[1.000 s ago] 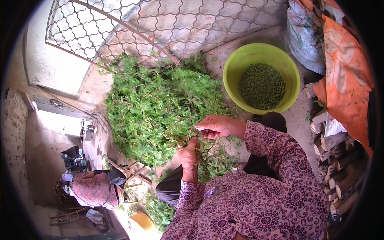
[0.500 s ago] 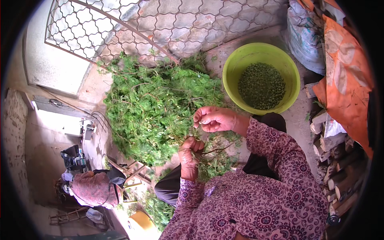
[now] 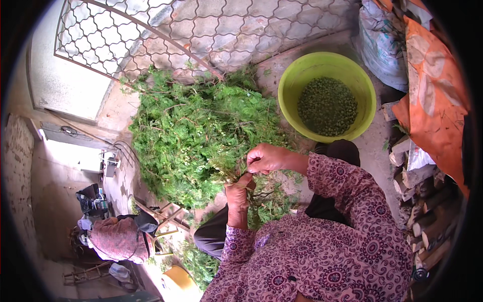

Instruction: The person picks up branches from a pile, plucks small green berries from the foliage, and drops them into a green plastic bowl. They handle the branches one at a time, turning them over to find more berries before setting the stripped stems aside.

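Note:
My left hand is closed round a leafy branch; its feathery sprigs stick out above the thumb and a thin dark stem shows below the fingers. Close by, my right hand has its fingertips pinched together just above the left thumb, at the branch. What lies between those fingertips is too small to make out. Beyond both hands spreads a large heap of cut green branches with feathery leaves and small pale dots among them. To the right stands a yellow-green tub holding many small round green fruits.
A metal lattice runs behind the heap. White sacks, an orange sheet and stacked firewood line the right side. At lower left another person sits bent over, near a yellow container and more branches.
My right hand has come down toward the left, its fingertips now meeting near the left thumb. The left hand has turned slightly, and the sprigs in it show more clearly.

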Tool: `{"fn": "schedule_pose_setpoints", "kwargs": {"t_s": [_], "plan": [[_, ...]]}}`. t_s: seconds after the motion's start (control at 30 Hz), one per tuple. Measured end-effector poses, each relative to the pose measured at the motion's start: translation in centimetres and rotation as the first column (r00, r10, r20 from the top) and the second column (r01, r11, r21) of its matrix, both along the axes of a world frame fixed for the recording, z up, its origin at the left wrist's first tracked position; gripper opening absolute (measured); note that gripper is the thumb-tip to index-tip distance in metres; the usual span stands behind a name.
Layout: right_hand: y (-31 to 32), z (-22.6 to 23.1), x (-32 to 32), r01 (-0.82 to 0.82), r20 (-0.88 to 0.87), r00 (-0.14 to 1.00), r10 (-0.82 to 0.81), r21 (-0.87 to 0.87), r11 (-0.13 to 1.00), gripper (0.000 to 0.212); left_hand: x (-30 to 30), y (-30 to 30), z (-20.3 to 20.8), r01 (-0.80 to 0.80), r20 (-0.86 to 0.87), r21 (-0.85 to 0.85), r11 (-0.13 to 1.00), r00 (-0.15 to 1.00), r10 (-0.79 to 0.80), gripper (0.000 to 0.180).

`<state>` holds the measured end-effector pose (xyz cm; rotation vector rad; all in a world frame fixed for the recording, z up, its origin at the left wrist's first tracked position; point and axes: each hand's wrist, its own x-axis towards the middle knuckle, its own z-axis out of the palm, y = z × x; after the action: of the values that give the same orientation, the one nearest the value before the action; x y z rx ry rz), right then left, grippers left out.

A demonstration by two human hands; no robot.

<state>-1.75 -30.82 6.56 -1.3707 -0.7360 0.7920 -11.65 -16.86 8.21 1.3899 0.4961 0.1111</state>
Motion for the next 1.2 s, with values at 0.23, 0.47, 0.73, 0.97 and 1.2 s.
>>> {"fn": "schedule_pose_setpoints", "kwargs": {"t_s": [0.23, 0.47, 0.73, 0.97, 1.2], "plan": [[-0.5, -0.4, 0.0, 0.001, -0.629, 0.737, 0.247, 0.367, 0.93, 0.006, -0.3, 0.0, 1.5, 0.117, 0.039, -0.191, 0.974, 0.993, -0.112, 0.017], [-4.6, 3.0, 3.2, 0.427, -0.384, 0.872, -0.304, 0.291, 0.856, 0.007, 0.2, 0.0, 0.7, 0.14, 0.005, -0.108, 0.984, 0.99, -0.14, 0.018], [-9.7, 0.9, 6.6, 0.973, 0.87, 0.17, -0.463, -0.073, 0.219, 0.036, 0.5, -0.2, -0.4, 0.095, 0.025, -0.197, 0.976, 0.995, -0.092, 0.018], [-5.8, 2.5, 3.1, 0.33, 0.355, 0.885, -0.3, -0.025, 0.944, 0.027, 1.3, -0.6, -2.2, 0.128, -0.034, 0.436, 0.891, 0.991, -0.126, 0.013], [-0.8, -0.3, -0.3, 0.159, 0.378, 0.915, -0.143, -0.012, 0.987, 0.041, 1.6, 0.3, -4.4, -0.03, 0.115, 0.944, 0.328, 0.963, -0.244, 0.014]]}}
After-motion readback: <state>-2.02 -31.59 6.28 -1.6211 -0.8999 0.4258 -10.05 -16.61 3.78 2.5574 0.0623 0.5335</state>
